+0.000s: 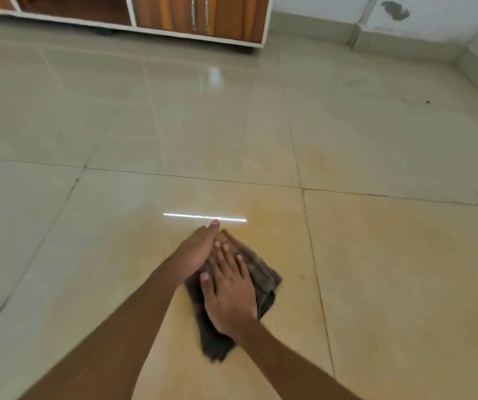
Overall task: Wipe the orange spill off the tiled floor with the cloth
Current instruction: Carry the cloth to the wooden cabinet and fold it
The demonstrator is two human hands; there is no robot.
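A crumpled dark brown cloth lies on the glossy beige tiled floor, low in the middle of the view. My right hand presses flat on top of it, fingers spread. My left hand stands on its edge against the cloth's left side, fingers straight and together, touching it. A thin orange film spreads over the tiles around and beyond the cloth, with a fainter patch farther off to the right.
A wooden cabinet with a white frame and metal handles stands on short feet at the far edge. A white wall with a grey skirting runs along the back right. A small dark speck lies on the floor near it.
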